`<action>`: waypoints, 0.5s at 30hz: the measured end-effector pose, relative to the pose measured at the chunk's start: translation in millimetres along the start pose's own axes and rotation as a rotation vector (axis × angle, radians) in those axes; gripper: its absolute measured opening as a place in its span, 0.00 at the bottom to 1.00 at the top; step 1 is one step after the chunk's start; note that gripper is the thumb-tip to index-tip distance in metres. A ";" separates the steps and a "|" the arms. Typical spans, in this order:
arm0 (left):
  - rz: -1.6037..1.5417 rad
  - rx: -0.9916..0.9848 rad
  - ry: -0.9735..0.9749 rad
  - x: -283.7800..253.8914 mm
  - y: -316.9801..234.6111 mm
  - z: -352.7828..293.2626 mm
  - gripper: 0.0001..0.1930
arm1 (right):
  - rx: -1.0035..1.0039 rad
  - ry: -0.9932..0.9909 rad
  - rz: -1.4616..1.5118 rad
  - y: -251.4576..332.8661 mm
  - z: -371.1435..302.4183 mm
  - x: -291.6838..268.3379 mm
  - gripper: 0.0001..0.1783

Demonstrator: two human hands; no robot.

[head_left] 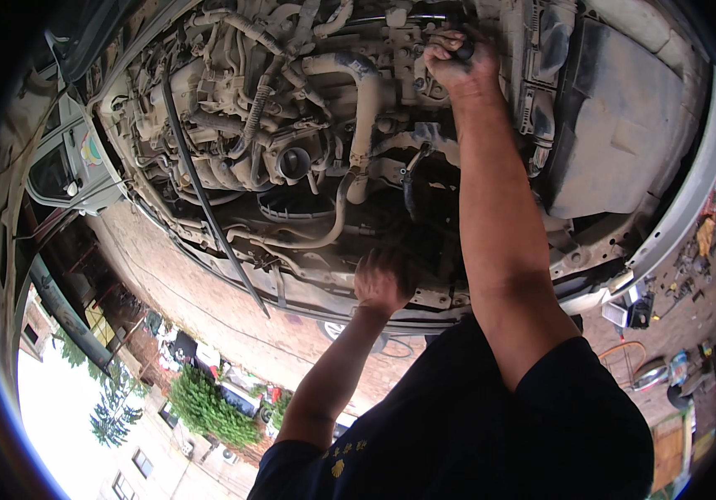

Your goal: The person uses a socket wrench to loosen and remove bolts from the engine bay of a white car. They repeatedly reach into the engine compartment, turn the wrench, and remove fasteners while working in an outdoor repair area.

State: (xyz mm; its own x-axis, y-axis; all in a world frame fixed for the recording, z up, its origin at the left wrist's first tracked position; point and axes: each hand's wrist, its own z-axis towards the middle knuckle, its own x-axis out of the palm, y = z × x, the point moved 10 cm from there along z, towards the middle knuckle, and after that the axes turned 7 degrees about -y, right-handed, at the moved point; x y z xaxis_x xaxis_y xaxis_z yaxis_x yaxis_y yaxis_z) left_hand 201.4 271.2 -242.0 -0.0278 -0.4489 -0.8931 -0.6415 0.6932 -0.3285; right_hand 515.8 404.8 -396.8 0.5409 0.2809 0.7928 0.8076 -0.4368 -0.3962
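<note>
My right hand (463,63) reaches to the far side of a car's open engine bay. Its fingers are curled round the dark rounded end of a tool (465,50); the rest of this tool is hidden. Close by on the left lies a shiny metal rod (412,17), and I cannot tell whether it joins what I hold. My left hand (385,280) is low at the bay's near edge, by the front crossmember (316,287). Motion blur and shadow hide its fingertips. Between my hands runs a thick dusty pipe (366,117) beside the dirty engine (233,108).
A black prop rod (195,179) slants across the bay's left side. A round open port (294,163) faces up near the middle. To the right sits a large grey plastic cover (625,117). Loose parts and tools (683,287) litter the ground at right.
</note>
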 end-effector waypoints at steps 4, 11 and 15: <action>0.018 0.037 -0.015 -5.1 -5.9 2.5 0.11 | 0.033 0.029 -0.068 0.1 2.0 -1.3 0.15; 0.029 0.051 -0.040 -6.4 -7.1 3.4 0.08 | 0.057 0.010 -0.133 3.9 6.1 -7.2 0.13; 0.012 0.067 -0.034 -4.0 -6.2 2.5 0.08 | 0.054 -0.024 -0.165 5.4 5.6 -9.6 0.13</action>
State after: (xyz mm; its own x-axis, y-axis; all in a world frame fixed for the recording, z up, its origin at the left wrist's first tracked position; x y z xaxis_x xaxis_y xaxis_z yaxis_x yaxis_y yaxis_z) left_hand 207.4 270.1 -237.2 -0.0090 -0.4218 -0.9067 -0.5884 0.7353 -0.3362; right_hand 516.3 404.6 -409.1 0.4046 0.3659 0.8381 0.8972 -0.3365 -0.2862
